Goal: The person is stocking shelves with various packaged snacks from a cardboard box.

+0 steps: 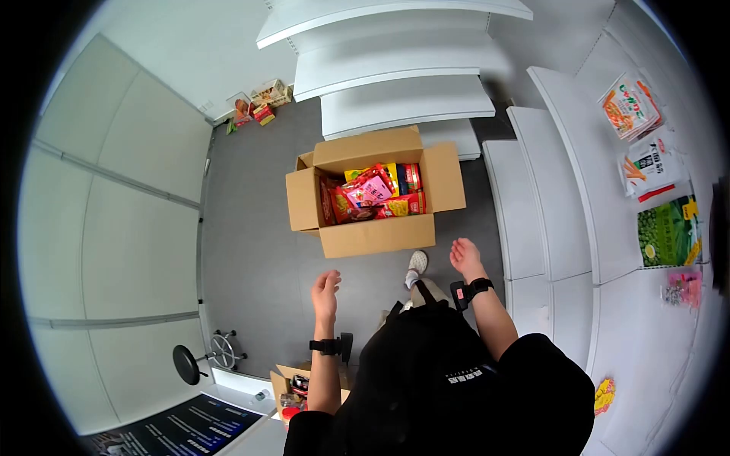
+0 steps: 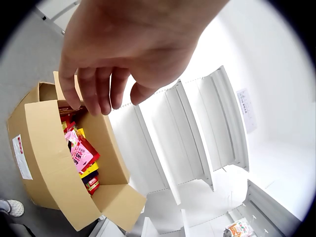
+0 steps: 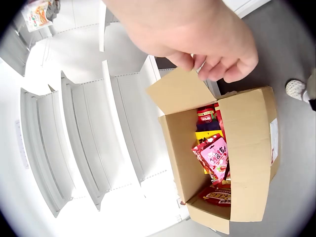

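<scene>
Head view: an open brown cardboard box [image 1: 378,237] holding red, yellow and pink snack packets [image 1: 371,191] stands on the grey floor [image 1: 247,182], apart from both hands. Left wrist view: left hand [image 2: 131,47], half open, fingers bent, empty. Right wrist view: right hand [image 3: 197,37], loosely curled, empty

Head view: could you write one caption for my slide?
Left hand and right hand, both empty, near an open box of colourful packets, with white shelves beyond.
</scene>
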Demonstrator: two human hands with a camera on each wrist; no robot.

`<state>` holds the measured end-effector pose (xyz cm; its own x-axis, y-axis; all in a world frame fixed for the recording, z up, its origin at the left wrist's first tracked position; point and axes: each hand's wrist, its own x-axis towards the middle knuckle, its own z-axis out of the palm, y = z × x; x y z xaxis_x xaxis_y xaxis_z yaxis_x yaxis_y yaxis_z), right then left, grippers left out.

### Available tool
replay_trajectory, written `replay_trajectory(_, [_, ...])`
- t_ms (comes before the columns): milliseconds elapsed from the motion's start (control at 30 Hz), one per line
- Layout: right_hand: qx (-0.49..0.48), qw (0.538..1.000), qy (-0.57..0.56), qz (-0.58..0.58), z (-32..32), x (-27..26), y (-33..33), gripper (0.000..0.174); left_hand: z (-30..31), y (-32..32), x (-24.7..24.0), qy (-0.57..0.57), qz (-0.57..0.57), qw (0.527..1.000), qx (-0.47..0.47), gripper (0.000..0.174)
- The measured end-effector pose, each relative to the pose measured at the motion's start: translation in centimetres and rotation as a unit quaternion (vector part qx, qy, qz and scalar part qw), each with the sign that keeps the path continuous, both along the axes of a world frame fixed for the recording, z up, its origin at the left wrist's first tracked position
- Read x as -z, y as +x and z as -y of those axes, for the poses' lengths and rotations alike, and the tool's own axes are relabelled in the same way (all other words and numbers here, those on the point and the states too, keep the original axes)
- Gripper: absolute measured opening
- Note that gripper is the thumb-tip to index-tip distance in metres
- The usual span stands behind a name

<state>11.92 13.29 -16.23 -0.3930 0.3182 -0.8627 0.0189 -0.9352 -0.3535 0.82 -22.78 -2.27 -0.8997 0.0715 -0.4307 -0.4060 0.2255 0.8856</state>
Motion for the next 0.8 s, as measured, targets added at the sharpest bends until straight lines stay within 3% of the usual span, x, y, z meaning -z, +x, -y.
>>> replay_trajectory(267, [0.017,0.998,-0.065,-0.011,0.0,4.1,-7.1,0.012,-4.7,-8.9,0.3,-0.064,0.04,0.994,0.079,0.031])
replay_trajectory(467, [-0.01,0.998,-0.069,0.009,-1.0,3.4,-10.7,0.012,-9.0,-14.5,1.4,-0.082,0.039,0.988,0.122,0.032])
replay_trajectory(800, [-0.072,0.993,-0.069,0.057,-1.2,5.2,-12.1,0.012,-10.5,-17.2,5.6,-0.142,0.091,0.973,0.156,0.038])
